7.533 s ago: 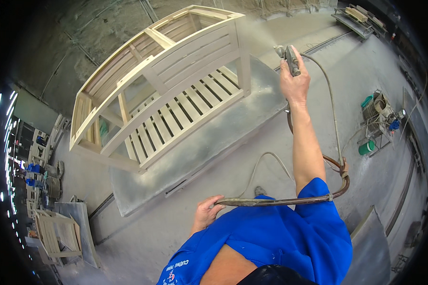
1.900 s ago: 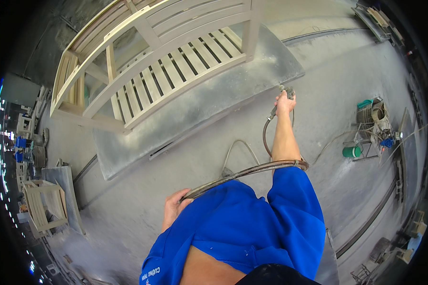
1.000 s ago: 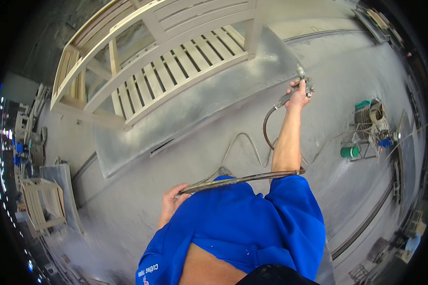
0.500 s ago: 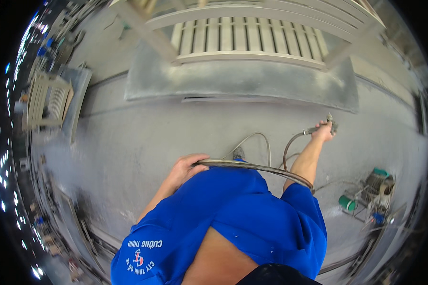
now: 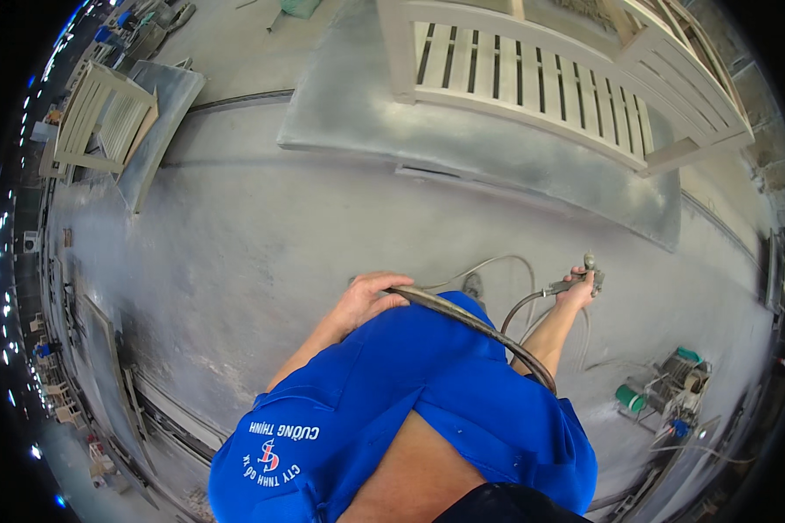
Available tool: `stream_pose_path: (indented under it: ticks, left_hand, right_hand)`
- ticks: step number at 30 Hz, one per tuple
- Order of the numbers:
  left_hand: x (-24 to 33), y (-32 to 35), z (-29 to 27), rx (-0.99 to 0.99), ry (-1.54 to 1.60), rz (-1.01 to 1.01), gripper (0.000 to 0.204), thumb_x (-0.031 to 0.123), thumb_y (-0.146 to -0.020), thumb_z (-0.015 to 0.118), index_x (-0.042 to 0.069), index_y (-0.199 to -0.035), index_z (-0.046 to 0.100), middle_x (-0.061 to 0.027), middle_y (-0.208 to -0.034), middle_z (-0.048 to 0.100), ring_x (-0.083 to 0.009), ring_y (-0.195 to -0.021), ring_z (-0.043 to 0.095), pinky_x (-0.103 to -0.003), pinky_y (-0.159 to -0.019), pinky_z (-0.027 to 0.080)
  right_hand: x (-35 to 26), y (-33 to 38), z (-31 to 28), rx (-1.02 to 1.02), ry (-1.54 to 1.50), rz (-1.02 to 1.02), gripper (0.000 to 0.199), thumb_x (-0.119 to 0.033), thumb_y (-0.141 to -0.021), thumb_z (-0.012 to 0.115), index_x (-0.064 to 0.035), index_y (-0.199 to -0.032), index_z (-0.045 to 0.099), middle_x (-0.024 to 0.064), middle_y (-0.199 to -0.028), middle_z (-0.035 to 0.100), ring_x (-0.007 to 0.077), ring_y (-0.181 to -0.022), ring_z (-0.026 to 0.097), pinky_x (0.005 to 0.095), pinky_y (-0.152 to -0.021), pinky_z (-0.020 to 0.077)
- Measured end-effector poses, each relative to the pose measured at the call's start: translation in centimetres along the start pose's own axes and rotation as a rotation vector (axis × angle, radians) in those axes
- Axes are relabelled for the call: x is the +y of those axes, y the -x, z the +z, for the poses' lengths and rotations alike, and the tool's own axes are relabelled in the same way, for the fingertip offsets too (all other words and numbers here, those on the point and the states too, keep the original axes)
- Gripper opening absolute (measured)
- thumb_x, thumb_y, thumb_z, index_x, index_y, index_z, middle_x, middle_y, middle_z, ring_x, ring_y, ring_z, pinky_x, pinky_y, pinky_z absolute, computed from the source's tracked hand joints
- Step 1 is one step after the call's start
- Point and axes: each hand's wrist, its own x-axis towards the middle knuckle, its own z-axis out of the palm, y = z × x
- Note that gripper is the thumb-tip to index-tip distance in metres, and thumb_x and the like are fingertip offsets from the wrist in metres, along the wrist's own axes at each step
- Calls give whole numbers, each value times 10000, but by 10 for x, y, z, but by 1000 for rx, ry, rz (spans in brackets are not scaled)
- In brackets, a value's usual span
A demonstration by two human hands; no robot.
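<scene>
While the right hand [image 5: 576, 296] is wrapped round the spray gun [image 5: 590, 277], just short of the grey platform [image 5: 358, 131], the left hand [image 5: 368, 296] has a grip on the thick hose [image 5: 462, 318] crossing the blue shirt [image 5: 366, 392]. Thin hose [image 5: 532, 272] loops between a shoe [image 5: 474, 286] and the platform. Slatted seat [image 5: 550, 78] is up on that, green bucket [image 5: 630, 399] off right, wooden chair [image 5: 85, 113] far left.

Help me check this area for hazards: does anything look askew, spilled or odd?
A thin pale hose loops near the shoe, which could catch a foot. The grey platform looks blotchy, with uneven pale patches. Nothing looks clearly broken.
</scene>
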Motion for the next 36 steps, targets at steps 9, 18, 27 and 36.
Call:
stream_pose_path:
  ticks: [9, 18, 27, 36]
  left_hand:
    - [-76, 76, -120, -249, -26, -17, 371, 82, -859, 791, 85, -1223, 715, -134, -1161, 734, -312, -1088, 692, -411, -951, 550]
    - [-111, 56, -125, -387, 21, 36, 446, 294, -838, 787, 155, -1252, 695, -143, -1167, 726, -365, -1118, 656, -458, -930, 515]
    - [-179, 22, -227, -645, -117, 167, 419, 291, -861, 785, 137, -1227, 652, -172, -1131, 698, -377, -1083, 648, -509, -885, 496]
    - [-262, -16, -333, -878, -237, 349, 262, 196, -841, 791, 83, -1035, 656, -150, -959, 688, -388, -990, 660, -498, -830, 506]
  right_hand:
    - [17, 172, -20, 75, 174, -68, 293, -314, -1044, 565, -43, -1095, 666, 65, -1010, 694, 175, -827, 639, 303, -592, 471]
    - [-30, 207, -25, -88, 244, -324, 273, -314, -1014, 608, -65, -1106, 671, 39, -948, 680, 145, -832, 628, 276, -564, 390]
    - [6, 294, 73, -116, 204, -295, 381, -393, -943, 651, -55, -1120, 670, 93, -1056, 679, 245, -1029, 634, 391, -727, 523]
    - [53, 452, 99, -75, -19, -555, 332, -225, -1054, 575, -47, -1334, 570, 68, -1049, 661, 132, -890, 649, 207, -485, 457]
